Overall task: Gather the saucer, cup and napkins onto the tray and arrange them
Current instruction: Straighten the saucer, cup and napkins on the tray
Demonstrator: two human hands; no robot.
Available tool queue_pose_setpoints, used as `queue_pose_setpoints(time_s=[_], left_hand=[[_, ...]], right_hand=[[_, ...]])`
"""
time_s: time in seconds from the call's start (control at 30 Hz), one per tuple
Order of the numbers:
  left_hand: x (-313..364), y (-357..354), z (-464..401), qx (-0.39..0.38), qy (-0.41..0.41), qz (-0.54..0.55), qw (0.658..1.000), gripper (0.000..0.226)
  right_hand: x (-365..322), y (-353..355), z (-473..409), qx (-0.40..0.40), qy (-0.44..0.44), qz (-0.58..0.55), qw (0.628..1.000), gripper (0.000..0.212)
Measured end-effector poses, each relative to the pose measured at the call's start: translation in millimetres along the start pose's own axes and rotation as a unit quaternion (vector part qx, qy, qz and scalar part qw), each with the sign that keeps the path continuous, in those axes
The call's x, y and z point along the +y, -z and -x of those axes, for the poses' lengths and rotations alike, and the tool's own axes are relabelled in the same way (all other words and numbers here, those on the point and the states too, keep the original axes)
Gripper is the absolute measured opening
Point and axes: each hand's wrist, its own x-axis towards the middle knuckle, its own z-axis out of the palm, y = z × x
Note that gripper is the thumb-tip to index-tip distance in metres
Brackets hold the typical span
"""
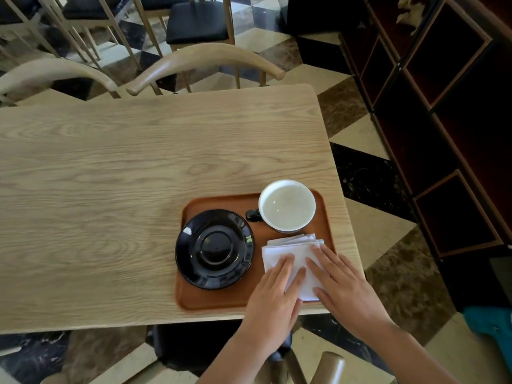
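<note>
Low and right of centre, a brown tray sits at the counter's near right corner, its right rim close to the counter edge. On it, a black saucer lies at the left, overhanging the left rim; a white-lined cup stands at the upper right, its dark handle pointing left toward the saucer. A stack of white napkins lies just below the cup. The left hand and right hand press flat on the napkins, fingers extended, gripping nothing. The counter's left stretch lies bare. 2 wooden chairs stand at its far edge; a dark shelf fills the upper right.
</note>
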Motion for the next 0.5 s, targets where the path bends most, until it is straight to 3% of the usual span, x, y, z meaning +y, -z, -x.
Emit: queue_pose_setpoints(time_s=[0.17, 0.5], left_hand=[[-8.8, 3.1, 1.1, -0.001, -0.003, 0.000, 1.000, 0.046], [-17.0, 4.2, 5.5, -0.006, -0.005, 0.008, 1.000, 0.046]], right_hand=[[-14.8, 0.1, -5.1, -0.028, -0.035, -0.009, 0.999, 0.063], [-20.9, -5.0, -7.8, 0.036, -0.004, 0.020, 0.999, 0.048]])
